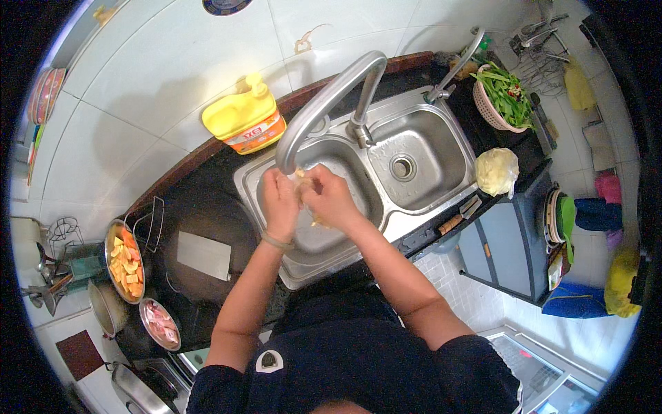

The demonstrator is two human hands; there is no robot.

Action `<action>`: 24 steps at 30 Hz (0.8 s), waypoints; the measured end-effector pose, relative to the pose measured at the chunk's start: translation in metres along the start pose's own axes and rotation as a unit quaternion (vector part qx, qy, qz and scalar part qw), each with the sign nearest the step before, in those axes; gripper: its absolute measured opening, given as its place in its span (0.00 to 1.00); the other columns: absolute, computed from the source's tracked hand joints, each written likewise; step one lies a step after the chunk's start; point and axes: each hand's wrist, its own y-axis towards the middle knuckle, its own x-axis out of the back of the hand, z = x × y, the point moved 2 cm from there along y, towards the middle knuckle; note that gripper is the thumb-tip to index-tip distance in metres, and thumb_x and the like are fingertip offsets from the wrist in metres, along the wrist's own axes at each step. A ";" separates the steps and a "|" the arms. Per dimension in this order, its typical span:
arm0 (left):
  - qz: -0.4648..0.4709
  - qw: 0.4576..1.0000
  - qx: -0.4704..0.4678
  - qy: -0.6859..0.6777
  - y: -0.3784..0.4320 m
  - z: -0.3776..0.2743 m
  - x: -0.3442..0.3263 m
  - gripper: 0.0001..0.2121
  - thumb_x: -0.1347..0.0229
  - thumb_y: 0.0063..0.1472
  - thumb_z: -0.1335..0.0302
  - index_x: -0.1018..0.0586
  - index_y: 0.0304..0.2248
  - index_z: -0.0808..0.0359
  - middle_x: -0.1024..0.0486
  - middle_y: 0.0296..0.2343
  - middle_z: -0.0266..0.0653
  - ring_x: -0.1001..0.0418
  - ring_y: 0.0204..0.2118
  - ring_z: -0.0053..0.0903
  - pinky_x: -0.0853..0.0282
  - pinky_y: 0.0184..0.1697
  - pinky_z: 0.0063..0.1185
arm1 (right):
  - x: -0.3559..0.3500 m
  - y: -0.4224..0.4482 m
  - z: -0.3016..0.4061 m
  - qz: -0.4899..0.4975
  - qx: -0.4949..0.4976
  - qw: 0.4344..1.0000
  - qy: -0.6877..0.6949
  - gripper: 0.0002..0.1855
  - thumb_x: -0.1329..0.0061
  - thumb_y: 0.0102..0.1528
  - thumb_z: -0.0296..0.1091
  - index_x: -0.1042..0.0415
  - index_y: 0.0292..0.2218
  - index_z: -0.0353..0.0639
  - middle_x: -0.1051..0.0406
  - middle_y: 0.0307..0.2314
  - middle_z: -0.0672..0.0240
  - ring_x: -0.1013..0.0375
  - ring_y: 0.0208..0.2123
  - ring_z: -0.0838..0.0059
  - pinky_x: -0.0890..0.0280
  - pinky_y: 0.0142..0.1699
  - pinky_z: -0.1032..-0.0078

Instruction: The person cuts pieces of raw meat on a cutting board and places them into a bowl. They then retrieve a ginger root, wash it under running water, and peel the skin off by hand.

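Under the spout of the curved metal faucet [331, 98], my left hand [281, 202] and my right hand [328, 199] are close together over the left basin of the stainless steel sink [341, 155]. Pale yellowish pieces of food [301, 178] show between the fingers; blur hides exactly what they are. My right hand's fingers are pinched on one of them, while my left hand is partly curled beside it. A bit of the same colour shows below the right hand. A band circles my left wrist.
A yellow detergent jug [248, 121] stands behind the sink. Leftward lie a cleaver [204, 254], a bowl of orange chunks [125, 264] and a bowl of raw meat [160, 324]. Rightward are a basket of greens [491, 106], a tied plastic bag [496, 172] and a wooden-handled peeler or knife [451, 224].
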 end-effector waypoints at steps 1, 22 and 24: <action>-0.007 1.000 0.019 -0.024 0.000 0.001 -0.001 0.10 0.61 0.62 0.64 0.34 0.33 0.61 0.35 0.19 0.30 0.39 0.15 0.13 0.45 0.13 0.13 | -0.001 0.001 -0.001 -0.005 0.017 1.000 -0.021 0.12 0.54 0.47 0.27 0.32 0.36 0.37 0.29 0.22 0.62 0.29 0.21 0.76 0.33 0.29 0.76; 0.133 0.950 0.219 -0.180 0.000 -0.002 0.016 0.16 0.63 0.64 0.59 0.34 0.36 0.64 0.30 0.25 0.35 0.36 0.16 0.17 0.47 0.11 0.14 | 0.019 -0.016 0.018 0.048 0.065 0.997 0.014 0.20 0.53 0.46 0.22 0.37 0.43 0.40 0.30 0.24 0.61 0.29 0.23 0.72 0.34 0.29 0.74; 0.143 0.944 0.225 -0.194 -0.004 -0.012 0.010 0.15 0.63 0.64 0.59 0.35 0.38 0.62 0.31 0.26 0.34 0.36 0.17 0.17 0.45 0.13 0.13 | 0.016 -0.016 0.008 0.011 0.053 0.998 0.040 0.19 0.52 0.47 0.23 0.36 0.43 0.39 0.30 0.24 0.63 0.30 0.23 0.76 0.34 0.29 0.76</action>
